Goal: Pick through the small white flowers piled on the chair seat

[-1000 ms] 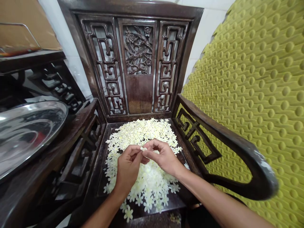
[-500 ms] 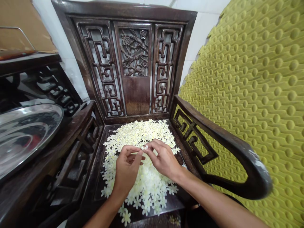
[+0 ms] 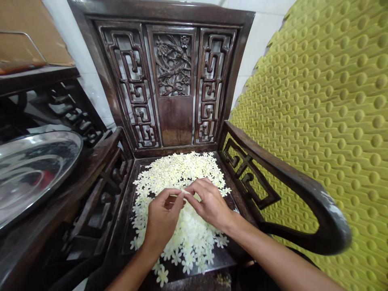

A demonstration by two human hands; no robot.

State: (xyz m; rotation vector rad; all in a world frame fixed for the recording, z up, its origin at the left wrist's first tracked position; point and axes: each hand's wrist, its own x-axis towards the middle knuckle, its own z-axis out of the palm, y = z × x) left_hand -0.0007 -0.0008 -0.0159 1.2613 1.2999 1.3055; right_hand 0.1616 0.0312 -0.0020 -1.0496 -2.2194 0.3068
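Pale, five-petalled artificial-looking flowers [image 3: 178,167] lie in a thick heap over the dark wooden seat [image 3: 125,226] of a carved chair. Above the heap my left hand [image 3: 163,214] pinches a small white flower [image 3: 184,191] between thumb and forefinger. From the other side my right hand [image 3: 207,200] grips the same small flower, fingertips almost touching those of the left. Most of that flower is covered by the fingers, so its exact shape is hard to see.
The carved chair back [image 3: 177,121] rises behind the flowers. A curved armrest [image 3: 291,182] stands at the right, beside a yellow bumpy foam sheet [image 3: 342,101]. At the left, a round metal tray [image 3: 68,161] rests by the other armrest [image 3: 100,161].
Both hands stay nearly in place. The small flower between the fingertips shows less now, as the fingers have closed around it. The view has shifted slightly.
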